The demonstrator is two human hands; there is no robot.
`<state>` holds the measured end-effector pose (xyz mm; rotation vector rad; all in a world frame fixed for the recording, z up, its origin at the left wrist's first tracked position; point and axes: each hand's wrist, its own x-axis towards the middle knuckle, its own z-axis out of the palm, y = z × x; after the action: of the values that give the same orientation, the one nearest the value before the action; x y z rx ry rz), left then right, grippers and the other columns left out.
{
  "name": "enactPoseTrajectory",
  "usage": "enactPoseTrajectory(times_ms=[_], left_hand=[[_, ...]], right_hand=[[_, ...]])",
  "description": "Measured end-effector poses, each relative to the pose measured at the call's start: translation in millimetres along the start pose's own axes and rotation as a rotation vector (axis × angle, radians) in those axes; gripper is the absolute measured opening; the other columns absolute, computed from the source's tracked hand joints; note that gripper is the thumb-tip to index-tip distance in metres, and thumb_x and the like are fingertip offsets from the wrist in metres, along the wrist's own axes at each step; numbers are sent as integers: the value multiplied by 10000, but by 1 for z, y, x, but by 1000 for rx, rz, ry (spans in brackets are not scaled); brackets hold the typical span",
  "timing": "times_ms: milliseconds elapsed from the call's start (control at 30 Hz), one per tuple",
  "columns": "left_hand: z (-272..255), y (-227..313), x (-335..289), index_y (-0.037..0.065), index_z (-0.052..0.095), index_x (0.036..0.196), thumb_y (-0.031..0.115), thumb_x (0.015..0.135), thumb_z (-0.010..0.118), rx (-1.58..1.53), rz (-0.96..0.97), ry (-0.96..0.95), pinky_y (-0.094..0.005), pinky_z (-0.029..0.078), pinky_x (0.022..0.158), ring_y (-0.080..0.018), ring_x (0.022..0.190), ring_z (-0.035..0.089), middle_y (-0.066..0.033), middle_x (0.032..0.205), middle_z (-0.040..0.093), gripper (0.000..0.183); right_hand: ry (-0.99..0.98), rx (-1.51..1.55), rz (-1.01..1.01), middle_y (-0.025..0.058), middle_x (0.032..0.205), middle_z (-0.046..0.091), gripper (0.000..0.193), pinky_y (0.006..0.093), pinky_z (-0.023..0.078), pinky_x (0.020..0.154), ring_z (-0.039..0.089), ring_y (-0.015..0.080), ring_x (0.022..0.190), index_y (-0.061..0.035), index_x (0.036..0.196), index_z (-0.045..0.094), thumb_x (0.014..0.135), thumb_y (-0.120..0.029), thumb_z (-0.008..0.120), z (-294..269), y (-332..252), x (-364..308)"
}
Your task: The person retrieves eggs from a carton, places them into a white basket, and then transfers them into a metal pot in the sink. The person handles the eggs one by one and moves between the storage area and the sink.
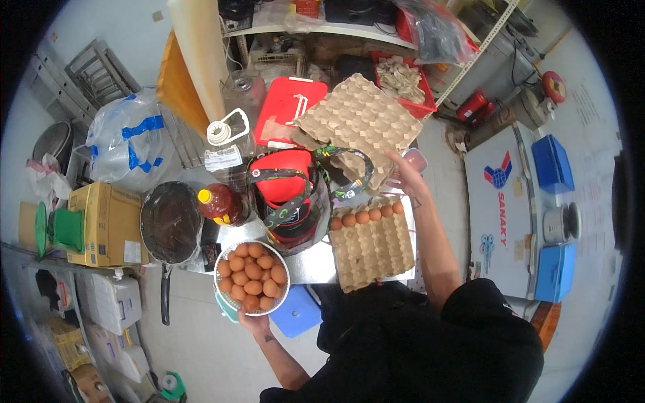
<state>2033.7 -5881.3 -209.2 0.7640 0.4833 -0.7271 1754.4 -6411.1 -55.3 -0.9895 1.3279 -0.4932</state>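
Observation:
My left hand (252,322) grips the near rim of a round white basket (285,293), its fingers partly hidden beneath. Brown eggs (252,271) fill the basket. My right hand (408,173) is closed on the near right edge of an empty cardboard egg tray (366,111), which is tilted over the back of the table; a second tray seems to lie under it. Nearer to me, another egg tray (373,255) rests on the metal table, with a single row of eggs (363,217) along its far edge and its other cups bare.
A bag with patterned straps (295,232) stands between basket and trays. Left of it are a sauce bottle (220,204) with a yellow cap and a black frying pan (171,221). A red lid (285,107) lies behind. A blue stool (295,312) stands below; a white chest freezer (500,208) is at right.

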Motion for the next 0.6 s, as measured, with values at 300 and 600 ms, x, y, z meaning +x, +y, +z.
enactPoseTrajectory(times_ms=[300,600], left_hand=[[20,9,13,78,299,1652,435,984,575,100,-50,-98,-586,382,1234,-399,1505,419,-183,1644,402,806],[-5,-4,25,63,436,1568,293,892,626,24,31,-44,-568,467,1150,-383,1376,547,-170,1504,542,739]], right_hand=[[104,335,-61,100,1282,666,626,504,556,955,652,267,1155,-51,1398,594,944,-446,767,46,0,14],[164,450,-269,119,1131,727,369,430,599,907,716,255,1047,-28,1245,658,976,-281,654,19,1,28]])
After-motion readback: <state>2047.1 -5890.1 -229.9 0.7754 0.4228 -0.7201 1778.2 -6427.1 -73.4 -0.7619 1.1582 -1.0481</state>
